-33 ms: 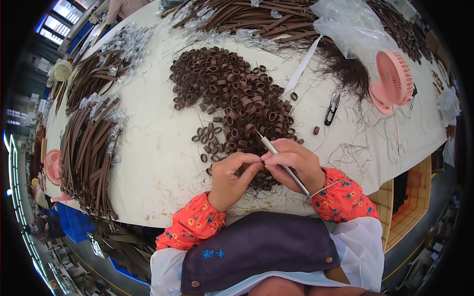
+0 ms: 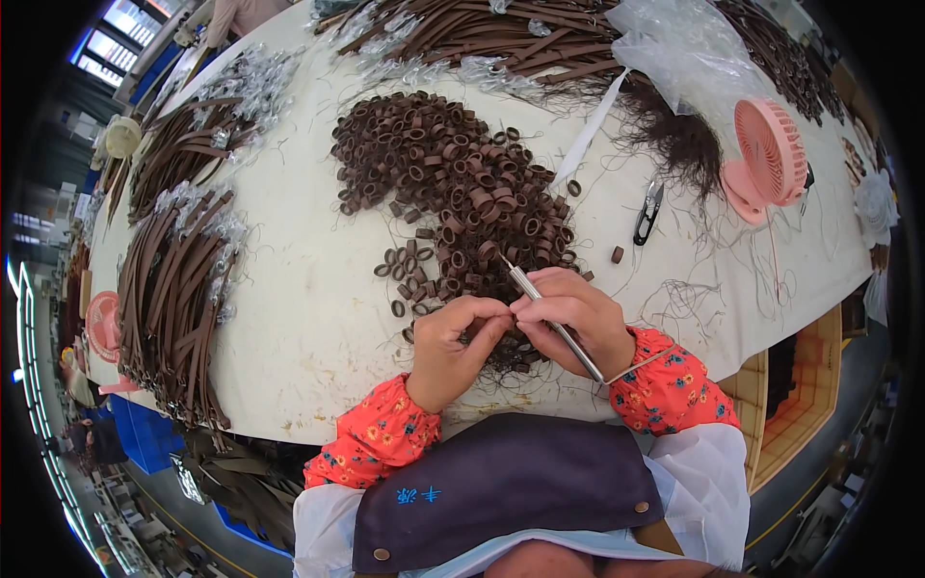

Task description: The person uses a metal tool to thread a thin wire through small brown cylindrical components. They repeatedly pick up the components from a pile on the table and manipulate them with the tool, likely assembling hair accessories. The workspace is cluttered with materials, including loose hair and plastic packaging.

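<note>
My left hand and my right hand meet at the fingertips over the near end of a pile of small brown strap loops. In my right hand lies a silver pen-shaped tool. Its thin pointed tip slants up and left over the loops, and its back end rests by my wrist. The thumb and forefinger of my left hand are pinched against my right fingertips. Whatever sits between them is too small or hidden to make out. Several loose loops lie left of the pile.
Black thread snips and a pink fan stand to the right, among loose threads. Bundles of brown straps lie at the left, with more straps along the back. A clear plastic bag covers part of the back right.
</note>
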A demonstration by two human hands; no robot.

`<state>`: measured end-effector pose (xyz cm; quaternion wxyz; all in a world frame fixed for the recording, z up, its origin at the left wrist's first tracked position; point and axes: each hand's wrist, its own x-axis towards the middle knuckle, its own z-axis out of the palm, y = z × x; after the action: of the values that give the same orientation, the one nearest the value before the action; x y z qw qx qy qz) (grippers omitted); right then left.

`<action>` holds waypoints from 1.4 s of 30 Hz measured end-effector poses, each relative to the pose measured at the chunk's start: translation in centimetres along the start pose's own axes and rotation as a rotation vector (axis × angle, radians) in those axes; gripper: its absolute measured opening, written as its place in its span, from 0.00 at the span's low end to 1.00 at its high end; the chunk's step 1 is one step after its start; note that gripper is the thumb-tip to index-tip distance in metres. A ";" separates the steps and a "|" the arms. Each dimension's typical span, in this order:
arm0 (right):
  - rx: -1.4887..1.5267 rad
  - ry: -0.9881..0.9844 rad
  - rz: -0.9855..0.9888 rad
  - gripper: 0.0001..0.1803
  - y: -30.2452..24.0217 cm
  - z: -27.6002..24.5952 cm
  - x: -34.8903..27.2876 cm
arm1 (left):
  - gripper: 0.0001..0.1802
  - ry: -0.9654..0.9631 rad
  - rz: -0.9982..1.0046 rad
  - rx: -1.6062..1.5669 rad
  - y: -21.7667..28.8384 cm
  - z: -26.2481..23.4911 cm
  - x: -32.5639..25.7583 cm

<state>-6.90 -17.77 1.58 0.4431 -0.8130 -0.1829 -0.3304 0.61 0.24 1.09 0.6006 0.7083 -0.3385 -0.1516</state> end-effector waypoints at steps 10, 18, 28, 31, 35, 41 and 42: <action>0.017 -0.067 0.165 0.18 -0.5 -0.6 0.3 | 0.05 -0.055 -0.139 -0.327 -0.3 0.2 -0.5; 0.215 -0.069 0.473 0.19 -1.1 -0.3 -0.2 | 0.04 -0.005 0.001 -0.143 -0.4 0.5 -0.7; -0.208 0.038 0.074 0.20 -0.4 -1.5 0.7 | 0.11 0.072 0.075 0.134 1.0 -0.5 1.1; -0.249 0.038 0.020 0.19 -0.3 -1.4 0.8 | 0.14 -0.045 0.007 -0.041 1.4 -0.7 2.0; -0.183 0.026 -0.015 0.19 0.0 -1.0 0.7 | 0.13 -0.149 -0.076 -0.175 0.8 0.0 2.6; -0.004 0.005 0.158 0.20 0.0 -0.9 0.1 | 0.11 -0.165 -0.154 -0.275 0.6 -0.6 2.0; 0.030 -0.004 0.182 0.20 0.0 -0.9 0.0 | 0.10 -0.167 -0.166 -0.267 0.7 -0.7 1.9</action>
<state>-7.23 -18.54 1.94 0.4828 -0.8203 -0.1142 -0.2845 2.24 -0.58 2.27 0.6446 0.6326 -0.3045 -0.3026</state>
